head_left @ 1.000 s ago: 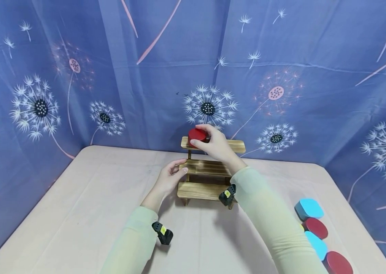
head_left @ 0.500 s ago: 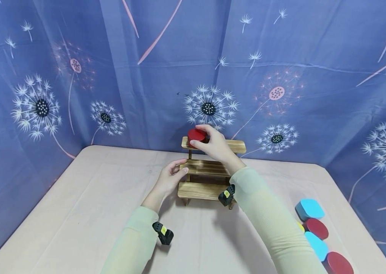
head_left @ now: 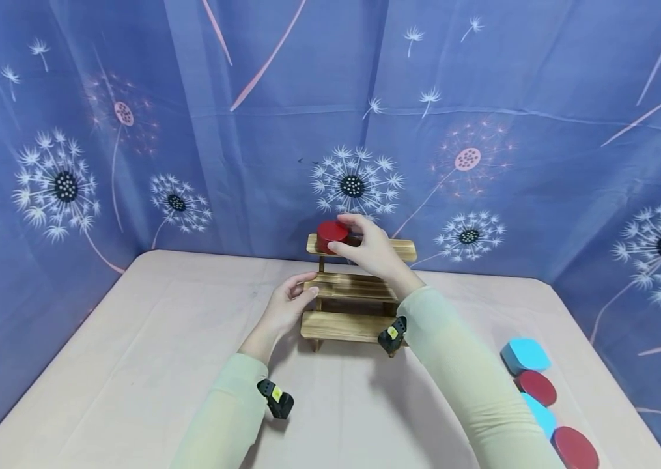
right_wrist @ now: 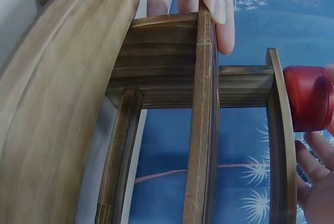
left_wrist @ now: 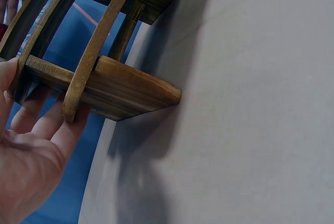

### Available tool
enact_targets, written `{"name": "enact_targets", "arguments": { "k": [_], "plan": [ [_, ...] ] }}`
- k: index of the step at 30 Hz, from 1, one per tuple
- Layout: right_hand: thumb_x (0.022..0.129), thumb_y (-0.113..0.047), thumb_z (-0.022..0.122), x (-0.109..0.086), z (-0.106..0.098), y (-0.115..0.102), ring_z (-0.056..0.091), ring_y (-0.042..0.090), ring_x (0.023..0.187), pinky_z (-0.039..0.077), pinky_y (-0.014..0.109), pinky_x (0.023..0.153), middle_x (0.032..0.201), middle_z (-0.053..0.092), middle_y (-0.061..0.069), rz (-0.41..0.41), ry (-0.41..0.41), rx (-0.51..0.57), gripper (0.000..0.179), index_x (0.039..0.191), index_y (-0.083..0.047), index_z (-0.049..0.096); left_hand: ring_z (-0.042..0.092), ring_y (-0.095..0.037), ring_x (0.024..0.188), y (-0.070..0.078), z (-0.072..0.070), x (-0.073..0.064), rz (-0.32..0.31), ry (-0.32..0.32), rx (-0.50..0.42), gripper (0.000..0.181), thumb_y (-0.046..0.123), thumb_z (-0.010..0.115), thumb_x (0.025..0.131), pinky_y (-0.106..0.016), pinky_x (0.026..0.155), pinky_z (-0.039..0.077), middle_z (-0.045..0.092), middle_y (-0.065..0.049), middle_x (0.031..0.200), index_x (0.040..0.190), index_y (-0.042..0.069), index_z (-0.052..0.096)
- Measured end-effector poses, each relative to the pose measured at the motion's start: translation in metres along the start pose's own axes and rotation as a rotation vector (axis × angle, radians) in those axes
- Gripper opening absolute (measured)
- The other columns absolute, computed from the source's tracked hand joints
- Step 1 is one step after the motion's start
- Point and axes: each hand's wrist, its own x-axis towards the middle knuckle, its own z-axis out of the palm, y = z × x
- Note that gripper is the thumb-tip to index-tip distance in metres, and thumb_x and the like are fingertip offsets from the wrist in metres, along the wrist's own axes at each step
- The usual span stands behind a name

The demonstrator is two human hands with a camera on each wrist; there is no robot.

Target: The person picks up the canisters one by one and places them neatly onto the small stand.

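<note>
A three-tier wooden display stand [head_left: 346, 326] stands at the back middle of the table. My left hand [head_left: 284, 306] holds the left end of its middle shelf; in the left wrist view the fingers [left_wrist: 68, 130] lie along the shelf's underside. On the left part of the top shelf sits a short red cylinder [head_left: 331, 236]. My right hand [head_left: 372, 249] has thumb and index finger around the cylinder's right side. The right wrist view shows the red cylinder [right_wrist: 309, 98] against the top shelf, cut off by the frame edge, with other fingers [right_wrist: 313, 156] spread beside it.
On the right side of the table lie a light blue rounded-square piece [head_left: 526, 355], a dark red round piece [head_left: 536, 388], another blue piece [head_left: 540, 417] and another red one [head_left: 576, 448]. A blue dandelion-print curtain [head_left: 271, 163] hangs directly behind the table.
My right hand's thumb and index finger have slid slightly rightward along the red cylinder, which stays on the top shelf. My left hand keeps its hold on the stand. The head view has shifted slightly.
</note>
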Motion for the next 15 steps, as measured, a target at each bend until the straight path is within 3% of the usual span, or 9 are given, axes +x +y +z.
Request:
{"name": "enact_targets", "arguments": {
  "k": [8,15],
  "plan": [
    [0.083,-0.029,0.072,-0.007,-0.007,0.004,0.053,0.025,0.12,0.048,0.046,0.097,0.134,0.053,0.008,-0.022,0.004,0.012,0.062,0.137,-0.01,0.048,0.059,-0.02,0.108,0.001,0.001,0.0,-0.012,-0.003,-0.004,0.039,0.015,0.062,0.091,-0.035,0.096,0.047,0.062,-0.018,0.123,0.129,0.01,0.057],
    [0.084,-0.031,0.07,-0.014,-0.014,0.003,0.052,0.024,0.123,0.039,0.046,0.105,0.139,0.05,0.006,-0.035,0.008,-0.017,0.06,0.137,-0.012,0.048,0.06,-0.018,0.104,0.001,0.001,0.001,-0.016,0.003,-0.009,0.039,0.013,0.061,0.091,-0.039,0.097,0.047,0.063,-0.021,0.119,0.13,0.008,0.055]
  ]
}}
